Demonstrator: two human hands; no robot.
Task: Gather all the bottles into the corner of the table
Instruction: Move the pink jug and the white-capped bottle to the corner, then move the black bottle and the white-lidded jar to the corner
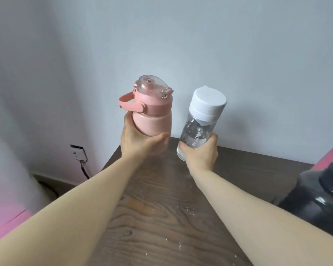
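Presently both hands are occupied, each closed round one bottle above the far corner of the desk [161, 217]. The left hand [136, 140] has its grip wrapped about the lower body of the pink bottle [152, 120], thumb on the near left side and fingers curled under the base at the right; above that grip the bottle leans slightly, its clear flip lid [152, 87] uppermost and its pink carry strap [126, 103] projecting to the left. The right hand [202, 152] has its grip shut round the lower part of the clear bottle [195, 135], whose white cap [208, 103] stands above the fingers and tilts to the right. Just left of this grip sits the pink bottle, the two close but apart. Whether either base touches the desk cannot be told, as the hands cover them. Well to the right of the right grip, at the frame edge, a dark bottle [319, 194] stands on the desk, blurred. Droplets speckle the wood grain nearer than both grips. Left of the left grip, a wall socket [78, 152] with a cable is fixed low down.
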